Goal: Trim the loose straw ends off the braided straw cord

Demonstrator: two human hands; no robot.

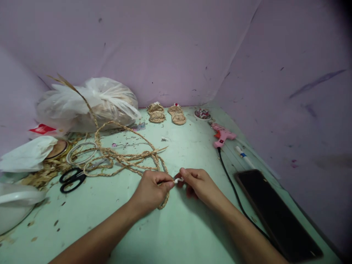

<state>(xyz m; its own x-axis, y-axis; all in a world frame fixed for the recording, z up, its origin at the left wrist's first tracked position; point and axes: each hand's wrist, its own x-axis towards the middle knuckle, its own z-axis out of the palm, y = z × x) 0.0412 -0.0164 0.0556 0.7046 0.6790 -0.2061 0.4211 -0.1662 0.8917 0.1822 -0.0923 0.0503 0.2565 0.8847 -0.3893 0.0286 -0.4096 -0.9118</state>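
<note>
Near the middle of the green tabletop, my left hand [154, 189] pinches one end of a small white twisted strand [178, 180]. The fingertips of my right hand [195, 182] are closed on the strand's other end, just to the right. A long braided straw cord [132, 157] lies in loose loops beyond and to the left of my hands. One loop of it passes behind my left hand and comes out below the fingers.
Black-handled scissors [72, 179] and a plastic bag [93, 104] are at left. Two small woven sandals [178, 115] and a bead dish [202, 114] stand at the back. A pink glue gun [224, 135], its cable, a pen [244, 157] and a phone [277, 212] lie at right.
</note>
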